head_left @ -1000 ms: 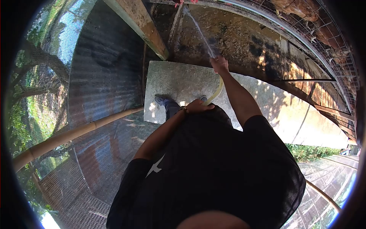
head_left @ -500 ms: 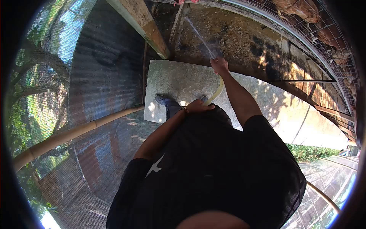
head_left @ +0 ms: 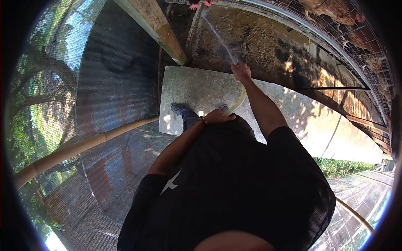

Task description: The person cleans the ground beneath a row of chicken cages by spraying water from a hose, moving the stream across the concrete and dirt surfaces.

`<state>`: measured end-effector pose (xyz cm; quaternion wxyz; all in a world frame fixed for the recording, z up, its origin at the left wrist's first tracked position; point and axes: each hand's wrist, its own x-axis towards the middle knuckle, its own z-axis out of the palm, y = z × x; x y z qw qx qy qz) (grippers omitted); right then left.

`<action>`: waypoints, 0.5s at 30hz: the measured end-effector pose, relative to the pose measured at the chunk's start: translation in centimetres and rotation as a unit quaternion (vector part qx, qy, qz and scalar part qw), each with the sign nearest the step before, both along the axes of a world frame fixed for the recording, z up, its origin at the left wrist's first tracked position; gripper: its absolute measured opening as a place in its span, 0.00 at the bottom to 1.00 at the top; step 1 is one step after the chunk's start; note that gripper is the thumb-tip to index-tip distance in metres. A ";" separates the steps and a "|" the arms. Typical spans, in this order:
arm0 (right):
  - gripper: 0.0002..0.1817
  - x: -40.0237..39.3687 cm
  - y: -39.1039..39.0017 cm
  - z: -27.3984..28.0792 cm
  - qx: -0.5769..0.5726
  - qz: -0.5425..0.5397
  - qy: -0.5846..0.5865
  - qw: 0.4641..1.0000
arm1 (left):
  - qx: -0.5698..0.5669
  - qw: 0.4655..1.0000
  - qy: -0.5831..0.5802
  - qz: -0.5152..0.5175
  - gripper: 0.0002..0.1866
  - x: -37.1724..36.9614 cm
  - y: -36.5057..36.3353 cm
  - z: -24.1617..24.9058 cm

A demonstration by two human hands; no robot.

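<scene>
My right hand (head_left: 241, 72) is closed around the end of a pale yellow hose (head_left: 239, 101), held out in front of me. A thin jet of water (head_left: 219, 38) shoots from it toward the dirt-covered ground (head_left: 251, 35) below the cages. From there the hose curves back to my waist. There my left hand (head_left: 220, 117), with a bracelet at its wrist, is closed on the hose's lower part; its fingers are partly hidden against my body.
Wire cages (head_left: 368, 46) with brown chickens (head_left: 328, 10) curve along the upper right. My shoes stand on a concrete walkway (head_left: 197, 83). A post (head_left: 155, 29) rises ahead. Left are a bamboo pole (head_left: 88, 143), dark sheeting (head_left: 117, 62) and mesh netting (head_left: 50, 92).
Both hands and the hose keep almost the same place. The jet still runs toward the upper left, and more of a chicken's red comb shows at the top edge.
</scene>
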<state>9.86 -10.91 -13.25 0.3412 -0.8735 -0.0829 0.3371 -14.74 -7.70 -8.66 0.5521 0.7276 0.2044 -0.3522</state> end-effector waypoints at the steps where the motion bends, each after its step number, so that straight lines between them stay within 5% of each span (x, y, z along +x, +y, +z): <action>1: 0.21 0.0 0.0 -0.1 0.001 -0.002 -0.004 1.000 | 0.005 1.000 0.005 -0.003 0.43 0.0 0.0 -0.1; 15: 0.22 0.3 -0.5 -0.2 0.012 -0.003 -0.041 0.999 | 0.015 1.000 0.007 -0.002 0.39 0.1 -0.1 -0.4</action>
